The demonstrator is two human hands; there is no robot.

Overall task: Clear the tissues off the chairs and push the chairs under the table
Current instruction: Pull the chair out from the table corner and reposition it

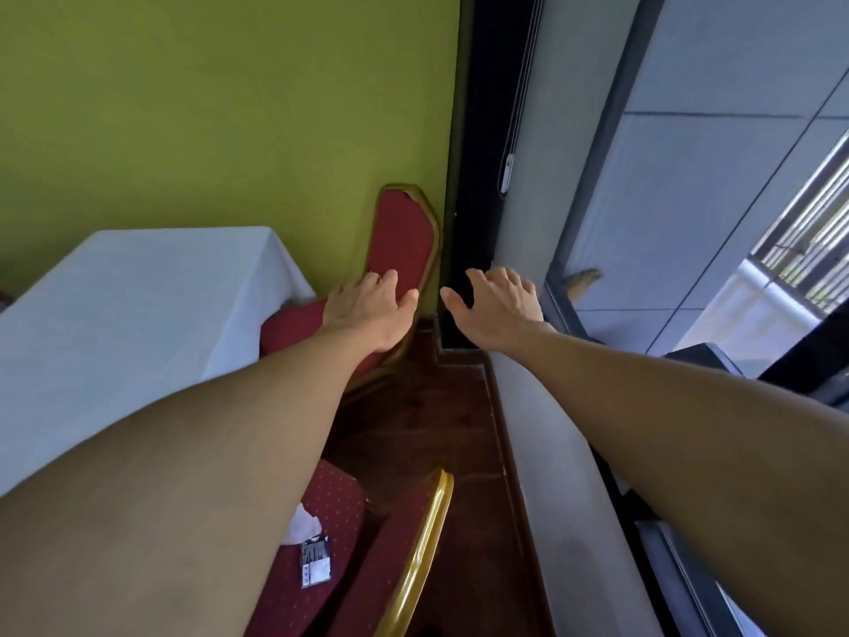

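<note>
Two red chairs with gold frames stand beside a table under a white cloth (115,305). The far chair (404,232) leans against the green wall, its seat partly under the cloth. My left hand (367,310) lies over the lower part of its backrest, fingers spread. My right hand (496,305) hovers open to the right of that chair, holding nothing. The near chair (413,544) is at the bottom; a white tissue (303,521) and a small printed packet (316,563) lie on its seat, partly hidden by my left forearm.
A green wall (229,108) is behind the table. A dark door frame (487,131) and a glass pane (689,177) run along the right. Dark wooden floor (436,406) shows between the chairs and a grey ledge (551,452).
</note>
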